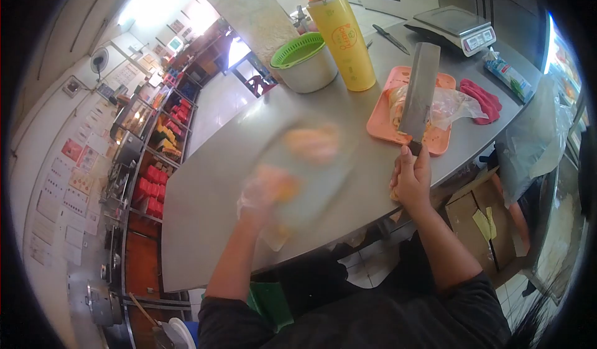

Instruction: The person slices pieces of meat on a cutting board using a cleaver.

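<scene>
My right hand (411, 178) is wrapped around the handle of a cleaver (421, 88), its broad blade pointing up and away in front of an orange tray (380, 114). My left hand (264, 190), in a thin clear glove, is smeared by motion at the near left part of a pale cutting board (311, 190). A yellowish piece shows at its fingers; I cannot make out whether it is held. On the far part of the board lies a blurred pale orange piece of food (312, 142), perhaps raw meat. Food and a clear plastic bag (457, 106) lie in the tray, partly behind the blade.
A tall yellow cylinder (344, 44) stands beyond the board, beside a pot with a green strainer (301, 52). A knife (392, 39), a scale (457, 29), a pink cloth (482, 102) and a blue packet (509, 77) lie toward the back right of the metal table (205, 193).
</scene>
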A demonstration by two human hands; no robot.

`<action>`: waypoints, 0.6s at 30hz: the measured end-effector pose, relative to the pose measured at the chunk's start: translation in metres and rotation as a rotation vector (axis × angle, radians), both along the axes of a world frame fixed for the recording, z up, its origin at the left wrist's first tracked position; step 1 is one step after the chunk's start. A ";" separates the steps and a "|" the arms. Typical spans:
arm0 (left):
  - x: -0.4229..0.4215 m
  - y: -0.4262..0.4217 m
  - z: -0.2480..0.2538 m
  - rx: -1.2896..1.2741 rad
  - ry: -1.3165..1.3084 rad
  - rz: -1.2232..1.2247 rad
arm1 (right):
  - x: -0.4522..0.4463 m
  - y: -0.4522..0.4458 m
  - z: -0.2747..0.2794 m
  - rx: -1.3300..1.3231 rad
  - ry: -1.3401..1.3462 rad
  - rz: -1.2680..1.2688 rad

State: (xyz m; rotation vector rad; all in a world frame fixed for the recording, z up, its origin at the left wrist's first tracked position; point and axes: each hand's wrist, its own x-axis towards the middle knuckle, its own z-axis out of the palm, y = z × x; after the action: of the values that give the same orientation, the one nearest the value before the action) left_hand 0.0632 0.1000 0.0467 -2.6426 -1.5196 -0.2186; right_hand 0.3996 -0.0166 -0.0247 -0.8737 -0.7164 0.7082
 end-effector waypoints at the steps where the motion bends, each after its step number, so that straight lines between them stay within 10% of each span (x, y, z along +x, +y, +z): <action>1: -0.003 0.006 -0.006 0.077 0.096 -0.005 | 0.000 0.000 0.001 -0.003 0.003 0.002; 9: -0.062 0.061 -0.014 -0.184 -0.163 -0.079 | 0.000 -0.004 0.005 -0.002 0.037 0.001; 14: -0.075 0.054 0.004 -0.785 -1.612 0.234 | 0.001 -0.001 0.004 -0.014 0.029 0.000; 18: -0.067 0.036 0.025 -0.686 -1.472 0.242 | 0.000 -0.002 0.005 -0.003 0.037 -0.014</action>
State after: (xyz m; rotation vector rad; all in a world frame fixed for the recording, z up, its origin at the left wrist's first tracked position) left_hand -0.0035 0.1355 0.0722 -2.5965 -2.4943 -2.3773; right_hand 0.3998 -0.0191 -0.0197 -0.8649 -0.6757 0.7115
